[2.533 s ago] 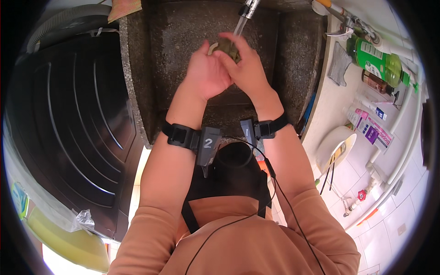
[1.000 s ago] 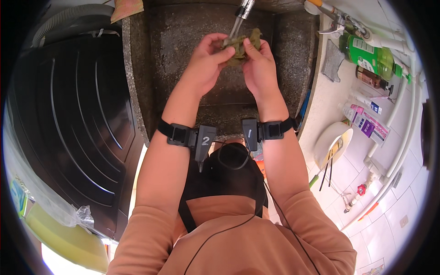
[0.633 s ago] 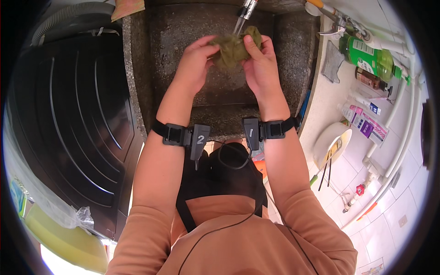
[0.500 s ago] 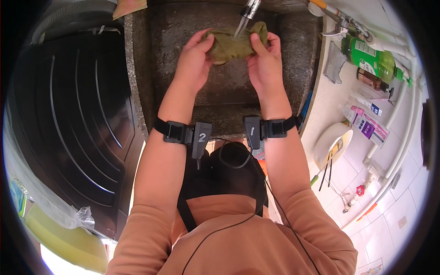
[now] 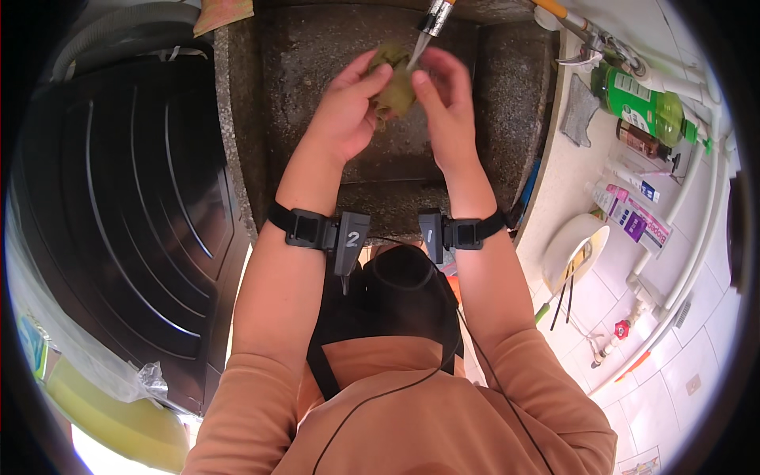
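Both the left hand (image 5: 348,111) and the right hand (image 5: 445,107) squeeze a bunched green cloth (image 5: 393,83) under the tap (image 5: 434,17); rinsing seems unfinished.

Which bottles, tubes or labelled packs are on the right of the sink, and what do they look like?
Green bottle: lying on the white ledge, upper right, white label.
Small dark bottle: just below it, brownish.
White tube: below that, blue-marked.
Purple-and-white pack: lowest, flat, beside a white bowl.

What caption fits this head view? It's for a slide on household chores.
Both hands, left hand and right hand, hold a green cloth under the faucet over a stone sink.
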Motion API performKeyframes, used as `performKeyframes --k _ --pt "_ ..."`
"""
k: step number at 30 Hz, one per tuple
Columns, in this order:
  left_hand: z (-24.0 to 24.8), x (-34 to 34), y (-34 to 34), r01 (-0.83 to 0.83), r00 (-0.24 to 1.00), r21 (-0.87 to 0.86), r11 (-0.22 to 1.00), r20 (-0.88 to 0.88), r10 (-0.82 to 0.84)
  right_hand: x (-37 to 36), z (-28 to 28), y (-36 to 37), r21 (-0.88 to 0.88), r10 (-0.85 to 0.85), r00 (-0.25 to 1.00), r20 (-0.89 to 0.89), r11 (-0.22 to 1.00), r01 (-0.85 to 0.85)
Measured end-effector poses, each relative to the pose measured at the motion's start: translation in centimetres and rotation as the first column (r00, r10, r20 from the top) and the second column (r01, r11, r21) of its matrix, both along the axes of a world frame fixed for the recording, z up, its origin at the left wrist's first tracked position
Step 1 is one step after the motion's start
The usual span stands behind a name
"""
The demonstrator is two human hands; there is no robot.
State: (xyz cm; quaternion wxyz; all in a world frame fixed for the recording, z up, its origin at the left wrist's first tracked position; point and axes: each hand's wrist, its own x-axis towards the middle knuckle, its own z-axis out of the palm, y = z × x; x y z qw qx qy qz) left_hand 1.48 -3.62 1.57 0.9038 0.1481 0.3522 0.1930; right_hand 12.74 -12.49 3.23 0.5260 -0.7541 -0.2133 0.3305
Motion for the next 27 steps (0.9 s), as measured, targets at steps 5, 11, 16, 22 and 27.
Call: performKeyframes --k 5,11,16,22,27 --pt "-0.6 -0.9 0.7 0.167 0.982 0.161 0.973 -0.117 -0.15 1.2 -0.8 -0.5 0.052 -0.001 0.969 -0.247 0.999 0.014" --pt "-1.3 -0.7 1.0 0.091 0.921 0.341 0.936 -0.386 0.051 2.0 -0.7 0.1 0.159 -0.112 0.876 -0.47 0.965 0.208" --pt "0.0 0.0 0.8 0.336 0.892 0.229 0.914 -0.389 -0.23 2.1 0.1 1.1 0.25 0.057 0.84 -0.539 0.963 0.095" --pt "-0.9 -1.3 1.0 0.15 0.979 0.344 0.927 -0.183 -0.091 2.7 0.6 0.9 0.194 0.106 0.849 -0.518 0.981 -0.004" --pt "-1.0 -0.6 -0.2 0.015 0.989 0.221 0.975 -0.147 0.019 2.4 -1.8 1.0 0.096 0.077 0.986 -0.145 0.993 -0.064"
